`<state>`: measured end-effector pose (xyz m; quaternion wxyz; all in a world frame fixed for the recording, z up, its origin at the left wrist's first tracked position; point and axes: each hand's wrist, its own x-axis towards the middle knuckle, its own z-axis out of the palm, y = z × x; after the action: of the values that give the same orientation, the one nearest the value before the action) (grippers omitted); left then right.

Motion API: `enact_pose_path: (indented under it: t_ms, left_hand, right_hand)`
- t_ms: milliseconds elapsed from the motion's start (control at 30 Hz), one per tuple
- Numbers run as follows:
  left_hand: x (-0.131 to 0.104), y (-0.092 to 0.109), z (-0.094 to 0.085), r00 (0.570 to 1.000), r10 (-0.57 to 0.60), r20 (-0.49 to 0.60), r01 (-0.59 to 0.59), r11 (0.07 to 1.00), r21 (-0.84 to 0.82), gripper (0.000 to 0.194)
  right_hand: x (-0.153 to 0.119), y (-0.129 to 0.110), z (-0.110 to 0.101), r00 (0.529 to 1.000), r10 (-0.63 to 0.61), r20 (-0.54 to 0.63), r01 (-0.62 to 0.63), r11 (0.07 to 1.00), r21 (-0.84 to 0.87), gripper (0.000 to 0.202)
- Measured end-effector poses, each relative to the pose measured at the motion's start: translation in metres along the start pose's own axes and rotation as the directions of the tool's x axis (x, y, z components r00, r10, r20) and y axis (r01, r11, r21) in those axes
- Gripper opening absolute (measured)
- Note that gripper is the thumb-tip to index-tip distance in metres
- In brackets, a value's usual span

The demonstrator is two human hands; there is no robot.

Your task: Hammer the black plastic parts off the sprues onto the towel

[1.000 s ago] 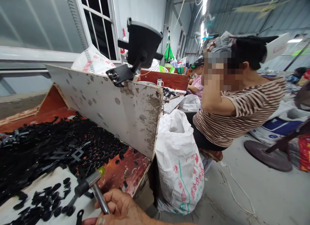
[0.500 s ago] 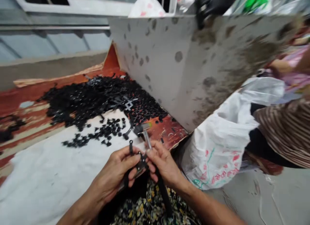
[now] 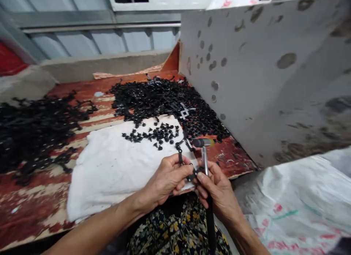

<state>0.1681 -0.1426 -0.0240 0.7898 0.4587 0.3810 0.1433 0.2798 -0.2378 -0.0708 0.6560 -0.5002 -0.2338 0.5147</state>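
Observation:
My left hand (image 3: 167, 180) pinches a small black plastic part (image 3: 180, 157) with a ringed arm that sticks up past the fingers. My right hand (image 3: 221, 187) is closed around a small mallet (image 3: 204, 160), with its metal shaft upright, dark head with a yellowish end on top, and black grip hanging down over the lap. Right thumb and fingertips also touch the black part where both hands meet. Just beyond them, small black round-headed pieces (image 3: 160, 133) lie scattered on a folded white cloth (image 3: 115, 174).
A large heap of black parts (image 3: 153, 97) covers the back of the worn red board (image 3: 38, 214); another pile (image 3: 33, 123) lies at left. A grey spotted panel (image 3: 246, 72) stands along the right. White sacks (image 3: 296, 196) sit at lower right.
The view has swung left, bringing the left pile into sight, while the seated person at right has left the frame. Both hands keep their hold, with little change in pose.

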Motion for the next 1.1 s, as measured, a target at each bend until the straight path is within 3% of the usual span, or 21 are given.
enact_pose_path:
  t_ms: [133,233,433,600,767,1100]
  left_hand:
    - [-0.006,0.0,-0.011,1.0,0.018,-0.006,-0.018,1.0,0.026,0.033]
    - [-0.017,0.012,-0.031,0.997,0.04,-0.071,-0.039,0.999,0.022,0.035]
    - [-0.043,0.047,-0.102,0.961,0.075,-0.267,-0.065,0.997,0.048,0.043]
    - [-0.037,0.057,-0.146,0.97,0.052,-0.236,-0.038,0.997,0.064,0.058]
    - [-0.028,0.063,-0.155,0.986,0.059,-0.157,-0.042,0.994,0.105,0.074]
    - [-0.056,0.051,-0.151,0.982,0.014,-0.189,0.026,0.978,0.208,0.062]
  right_hand:
    - [0.0,0.002,0.001,0.997,0.015,-0.076,-0.016,1.0,-0.012,0.046]
    - [-0.002,0.002,0.001,0.993,0.008,-0.119,-0.012,0.999,-0.033,0.047]
    - [-0.005,-0.002,0.006,0.988,0.024,-0.156,-0.034,0.998,-0.061,0.04]
    - [-0.006,-0.002,0.012,0.979,0.042,-0.197,-0.056,0.996,-0.065,0.041]
    - [-0.007,-0.006,0.017,0.97,0.071,-0.234,-0.087,0.995,-0.058,0.041]
    - [-0.008,-0.009,0.018,0.96,0.105,-0.259,-0.13,0.988,-0.083,0.044]
